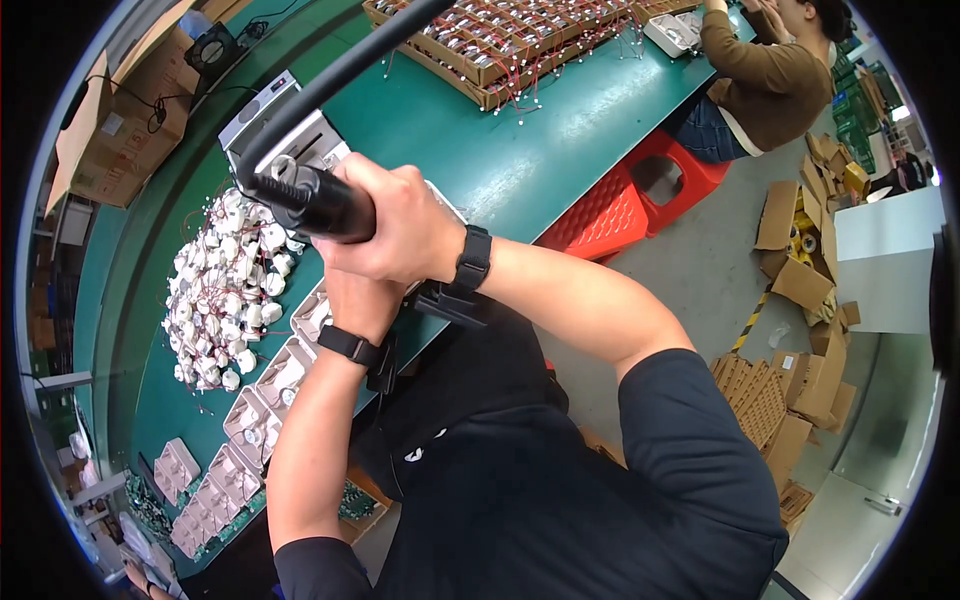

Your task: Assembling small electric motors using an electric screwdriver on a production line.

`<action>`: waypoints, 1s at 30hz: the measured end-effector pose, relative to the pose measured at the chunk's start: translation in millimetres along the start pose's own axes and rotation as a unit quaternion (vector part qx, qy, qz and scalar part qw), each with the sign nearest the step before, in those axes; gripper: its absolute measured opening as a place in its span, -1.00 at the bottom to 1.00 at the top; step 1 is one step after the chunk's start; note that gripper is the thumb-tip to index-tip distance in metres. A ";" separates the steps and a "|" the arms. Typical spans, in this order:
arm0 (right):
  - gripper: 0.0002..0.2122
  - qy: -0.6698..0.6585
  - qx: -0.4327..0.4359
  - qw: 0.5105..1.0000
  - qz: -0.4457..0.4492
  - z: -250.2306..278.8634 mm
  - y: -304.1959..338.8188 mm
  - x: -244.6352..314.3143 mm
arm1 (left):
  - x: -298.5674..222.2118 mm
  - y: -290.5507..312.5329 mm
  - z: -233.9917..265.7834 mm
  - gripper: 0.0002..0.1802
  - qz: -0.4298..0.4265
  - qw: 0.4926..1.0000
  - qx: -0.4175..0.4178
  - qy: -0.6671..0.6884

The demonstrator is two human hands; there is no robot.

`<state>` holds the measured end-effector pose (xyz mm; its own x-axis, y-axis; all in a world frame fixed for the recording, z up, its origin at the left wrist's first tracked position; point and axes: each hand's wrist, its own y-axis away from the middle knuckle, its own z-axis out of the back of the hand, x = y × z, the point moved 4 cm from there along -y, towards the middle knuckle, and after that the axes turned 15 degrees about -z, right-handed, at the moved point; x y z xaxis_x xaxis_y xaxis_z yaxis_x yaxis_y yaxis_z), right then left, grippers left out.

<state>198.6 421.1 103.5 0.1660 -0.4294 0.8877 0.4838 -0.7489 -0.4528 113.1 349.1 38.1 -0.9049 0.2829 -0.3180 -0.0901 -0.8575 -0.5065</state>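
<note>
My right hand [405,225] is closed around a black electric screwdriver [325,205], a thick cylinder with a dark cable [340,75] bending up from its top end. Directly below it is my left hand [365,300], whose fingers are hidden behind the right hand and the tool. What lies under the tool's lower end does not show. Beside my hands, a row of off-white plastic housings [285,368] runs along the near table edge. To their left spreads a heap of small white motors [225,285] with thin dark and reddish wires.
A grey box-shaped device [265,110] stands on the green table [500,165] behind the tool. Cardboard trays [490,75] of wired parts sit at the back. Red stools [600,215] are beside the table; another person [770,75] works at far right. Cardboard boxes [795,245] line the floor.
</note>
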 end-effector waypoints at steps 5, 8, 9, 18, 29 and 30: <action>-0.69 -0.007 0.031 0.998 -0.046 7.3 0.6 -7.9 | 2.4 5.4 -1.8 -0.62 0.001 0.999 0.025 -0.024; -0.73 -0.059 0.019 0.993 -0.096 26.0 0.6 -8.0 | -0.2 3.9 3.1 -0.60 0.023 0.995 0.088 -0.030; -0.75 -0.085 0.010 0.989 -0.122 29.0 0.4 -8.7 | -2.9 1.6 6.4 -0.60 0.032 0.993 0.111 -0.028; -0.82 -0.147 -0.009 0.981 -0.127 27.8 -0.6 -3.9 | -3.6 4.2 12.5 -0.59 0.025 0.991 0.133 0.002; -0.81 -0.113 -0.016 0.989 -0.090 23.1 -2.2 -2.0 | -3.8 4.0 5.7 -0.67 0.026 0.992 0.120 -0.026; -0.81 -0.113 -0.016 0.989 -0.090 22.6 -2.2 -0.9 | -3.6 3.6 5.5 -0.68 0.024 0.993 0.116 -0.020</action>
<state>216.8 434.6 105.6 0.2688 -0.1669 0.9486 0.4959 -0.8204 -0.2849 113.7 342.6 41.8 -0.9256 0.2263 -0.3033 -0.1362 -0.9470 -0.2910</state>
